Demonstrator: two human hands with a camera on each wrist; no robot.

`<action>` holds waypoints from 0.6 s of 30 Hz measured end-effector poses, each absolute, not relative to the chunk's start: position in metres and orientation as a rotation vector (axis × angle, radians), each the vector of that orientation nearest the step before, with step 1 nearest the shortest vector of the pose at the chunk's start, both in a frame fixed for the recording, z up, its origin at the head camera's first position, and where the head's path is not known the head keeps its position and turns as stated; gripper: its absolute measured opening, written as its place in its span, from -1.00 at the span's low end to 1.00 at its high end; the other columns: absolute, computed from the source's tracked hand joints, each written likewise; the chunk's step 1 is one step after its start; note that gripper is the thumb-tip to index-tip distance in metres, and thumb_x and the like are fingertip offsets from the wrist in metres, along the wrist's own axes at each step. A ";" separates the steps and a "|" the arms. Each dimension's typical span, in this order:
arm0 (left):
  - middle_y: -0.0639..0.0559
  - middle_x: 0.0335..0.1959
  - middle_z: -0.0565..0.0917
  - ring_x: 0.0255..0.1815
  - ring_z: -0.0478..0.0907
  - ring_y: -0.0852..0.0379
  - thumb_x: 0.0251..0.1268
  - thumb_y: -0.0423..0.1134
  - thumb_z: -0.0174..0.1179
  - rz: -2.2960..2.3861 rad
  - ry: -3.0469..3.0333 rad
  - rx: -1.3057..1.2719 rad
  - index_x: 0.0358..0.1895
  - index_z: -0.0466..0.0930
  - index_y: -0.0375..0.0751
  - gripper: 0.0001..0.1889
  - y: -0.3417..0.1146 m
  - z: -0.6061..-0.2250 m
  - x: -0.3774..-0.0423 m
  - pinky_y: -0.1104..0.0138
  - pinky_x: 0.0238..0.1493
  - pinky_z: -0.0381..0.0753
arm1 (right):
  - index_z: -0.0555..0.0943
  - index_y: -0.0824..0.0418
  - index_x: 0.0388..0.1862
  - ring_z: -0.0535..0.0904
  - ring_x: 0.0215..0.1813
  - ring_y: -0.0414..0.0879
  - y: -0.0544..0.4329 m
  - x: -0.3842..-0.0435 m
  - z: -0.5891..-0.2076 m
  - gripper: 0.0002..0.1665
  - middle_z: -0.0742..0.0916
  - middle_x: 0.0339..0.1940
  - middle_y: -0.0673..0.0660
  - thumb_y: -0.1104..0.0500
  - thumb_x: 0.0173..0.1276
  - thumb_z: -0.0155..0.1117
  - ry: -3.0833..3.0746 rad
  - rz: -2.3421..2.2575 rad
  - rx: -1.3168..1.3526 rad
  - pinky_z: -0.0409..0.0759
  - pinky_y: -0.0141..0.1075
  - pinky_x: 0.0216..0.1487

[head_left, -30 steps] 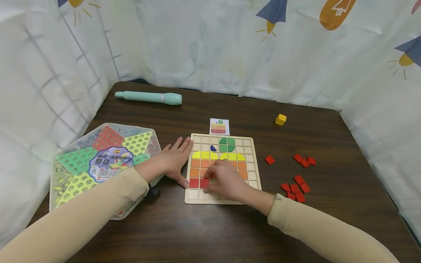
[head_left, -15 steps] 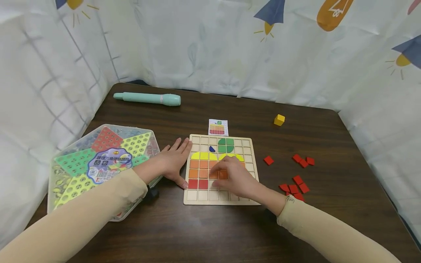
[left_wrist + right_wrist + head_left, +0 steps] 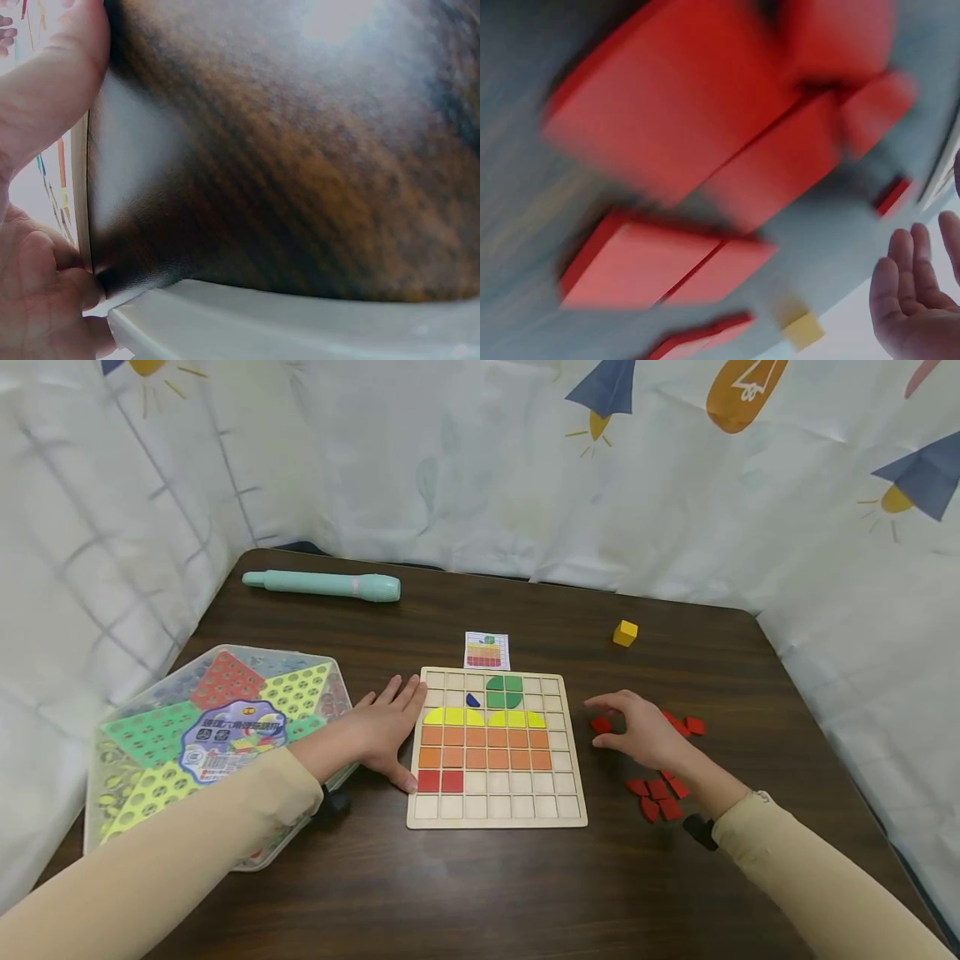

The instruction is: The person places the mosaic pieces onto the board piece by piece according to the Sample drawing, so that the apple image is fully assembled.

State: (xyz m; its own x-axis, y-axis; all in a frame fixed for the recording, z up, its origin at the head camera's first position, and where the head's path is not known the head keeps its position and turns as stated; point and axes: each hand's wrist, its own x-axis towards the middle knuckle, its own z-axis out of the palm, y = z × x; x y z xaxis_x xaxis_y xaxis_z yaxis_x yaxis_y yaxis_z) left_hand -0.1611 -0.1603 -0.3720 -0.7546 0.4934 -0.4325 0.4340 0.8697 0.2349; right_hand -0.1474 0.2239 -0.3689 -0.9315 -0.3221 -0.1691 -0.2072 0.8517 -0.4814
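My left hand (image 3: 378, 727) lies flat with spread fingers along the left edge of a wooden grid board (image 3: 498, 808). In the left wrist view its thumb (image 3: 56, 82) and fingers sit at the board's edge. The board holds green, yellow and orange pieces, a small blue piece (image 3: 472, 700), and two red square tiles (image 3: 440, 782) in a lower row. To the right of the board, my right hand (image 3: 641, 731) hovers with thumb and fingers apart around a single red tile (image 3: 601, 725); nothing is in its grasp. More red tiles (image 3: 670, 810) lie near and partly under that hand.
A picture card (image 3: 487, 651) lies behind the board. At left is a clear hexagonal box (image 3: 300, 660) with a coloured star board. A mint-green microphone-shaped stick (image 3: 322, 584) lies at the back left, a yellow cube (image 3: 625, 632) at the back right. White curtains surround the table.
My right hand has left the board and moved right to the loose red tiles. The left hand stays at the board's edge. The head view has shifted slightly.
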 end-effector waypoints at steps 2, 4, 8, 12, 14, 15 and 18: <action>-0.40 0.68 -0.22 0.68 -0.28 -0.44 -0.21 0.38 0.56 0.159 2.547 0.678 0.63 -0.26 -0.45 0.54 -0.160 -0.372 -0.161 -0.36 0.53 0.01 | 0.52 0.23 0.40 0.53 0.24 0.26 0.233 -0.151 -0.370 -0.32 0.56 0.30 0.34 0.25 0.31 0.49 2.776 -0.645 -0.413 0.56 0.17 0.20; -0.41 0.68 -0.21 0.68 -0.28 -0.45 -0.22 0.37 0.56 0.160 2.547 0.683 0.63 -0.26 -0.46 0.55 -0.160 -0.372 -0.161 -0.37 0.52 0.01 | 0.52 0.22 0.41 0.52 0.25 0.27 0.240 -0.154 -0.372 -0.31 0.55 0.28 0.34 0.26 0.30 0.49 2.762 -0.611 -0.417 0.56 0.17 0.21; -0.42 0.68 -0.22 0.68 -0.28 -0.45 -0.20 0.36 0.56 0.171 2.542 0.680 0.63 -0.26 -0.47 0.54 -0.161 -0.372 -0.161 -0.37 0.52 0.00 | 0.57 0.21 0.37 0.52 0.23 0.25 0.246 -0.158 -0.376 -0.34 0.55 0.23 0.32 0.26 0.28 0.51 2.749 -0.584 -0.430 0.55 0.17 0.21; -0.41 0.68 -0.24 0.68 -0.30 -0.44 -0.18 0.35 0.56 0.181 2.536 0.667 0.63 -0.28 -0.46 0.53 -0.160 -0.373 -0.161 -0.36 0.54 -0.02 | 0.68 0.21 0.16 0.55 0.20 0.25 0.247 -0.159 -0.378 -0.53 0.59 0.16 0.30 0.24 0.26 0.53 2.770 -0.577 -0.437 0.54 0.18 0.22; -0.41 0.68 -0.24 0.68 -0.30 -0.44 -0.18 0.34 0.57 0.184 2.537 0.666 0.63 -0.28 -0.46 0.53 -0.160 -0.373 -0.161 -0.36 0.54 -0.02 | 0.70 0.21 0.05 0.57 0.16 0.24 0.248 -0.160 -0.379 -0.62 0.62 0.12 0.29 0.21 0.26 0.54 2.780 -0.569 -0.442 0.55 0.18 0.21; -0.41 0.68 -0.24 0.68 -0.29 -0.44 -0.18 0.34 0.57 0.181 2.538 0.666 0.63 -0.28 -0.46 0.53 -0.160 -0.373 -0.161 -0.36 0.54 -0.02 | 0.70 0.21 0.01 0.58 0.16 0.24 0.248 -0.160 -0.379 -0.65 0.63 0.11 0.29 0.19 0.27 0.54 2.784 -0.562 -0.441 0.55 0.18 0.21; -0.41 0.68 -0.23 0.68 -0.29 -0.44 -0.18 0.34 0.57 0.180 2.539 0.667 0.63 -0.28 -0.47 0.53 -0.160 -0.372 -0.161 -0.36 0.53 -0.01 | 0.70 0.22 -0.04 0.60 0.15 0.23 0.249 -0.158 -0.379 -0.69 0.65 0.07 0.28 0.16 0.29 0.52 2.791 -0.545 -0.442 0.56 0.17 0.21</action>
State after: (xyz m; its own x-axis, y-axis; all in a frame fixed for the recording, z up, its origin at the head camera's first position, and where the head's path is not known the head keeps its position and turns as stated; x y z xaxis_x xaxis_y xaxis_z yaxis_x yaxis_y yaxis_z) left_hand -0.1609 -0.1600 -0.3719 -0.7523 0.4914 -0.4389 0.4244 0.8709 0.2476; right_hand -0.1583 0.2489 -0.3793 -0.9190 -0.3420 -0.1962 -0.2431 0.8832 -0.4010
